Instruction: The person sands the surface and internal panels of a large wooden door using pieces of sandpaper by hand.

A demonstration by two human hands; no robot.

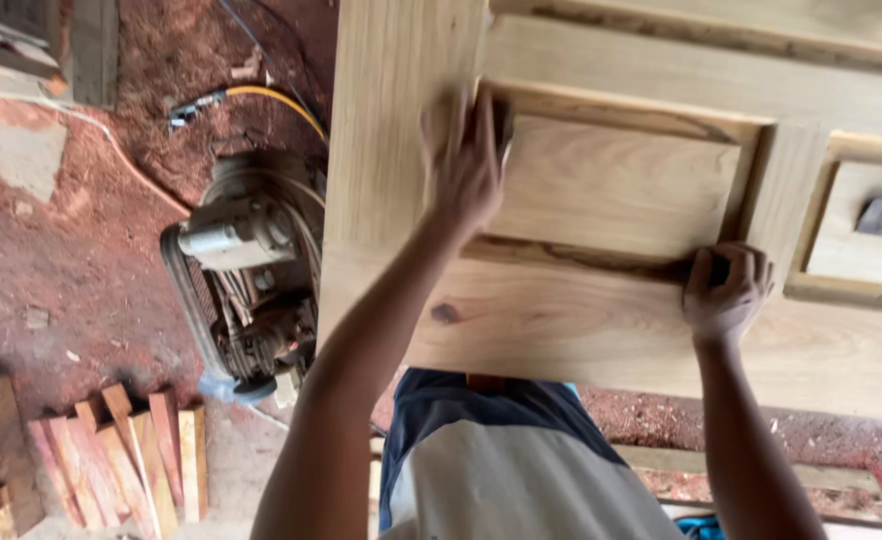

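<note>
**Panelled door on the bench: risks and hand state**

Risk, judged from this view: the wooden door (601, 300) overhangs its support on the near side, above the person's torso. Uneven pressure from either hand could rock or slide it towards the near edge. Fingers tucked into the groove beside the raised panel (616, 185) could pick up splinters or be pinched if the door shifts. On the sawdust-covered floor, the motor unit (246, 275), its yellow hose (276, 100) and the stacked wood offcuts (126, 455) lie near the feet; a sideways step could catch on them.

Left hand (466, 165): spread nearly flat, fingers extended, pressed against the panel's left edge at the groove. Motion blur hides whether anything sits under the palm.

Right hand (726, 290): curled tight, knuckles up, at the panel's lower right corner. Something dark shows at the fingers; I cannot tell what it is.
</note>
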